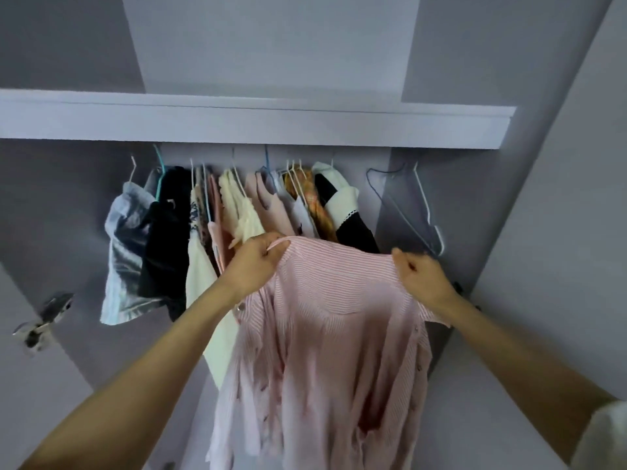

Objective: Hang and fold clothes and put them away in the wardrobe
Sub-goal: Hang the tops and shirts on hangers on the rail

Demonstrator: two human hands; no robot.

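A pink striped shirt point(325, 320) with buttons hangs spread between my two hands in front of the open wardrobe. My left hand point(258, 262) pinches its upper left edge. Its upper right edge is gripped by my right hand point(420, 276). Behind it, several garments point(237, 212) hang on hangers under the wardrobe's white shelf point(258, 120). Two bare wire hangers point(420, 212) hang at the right end, just beyond my right hand. The rail itself is hidden by the shelf.
The wardrobe's left door point(37, 300) stands open with a metal handle point(44, 320) on it. Its right door point(556, 232) is open close beside my right arm. A grey striped garment point(125, 252) hangs furthest left.
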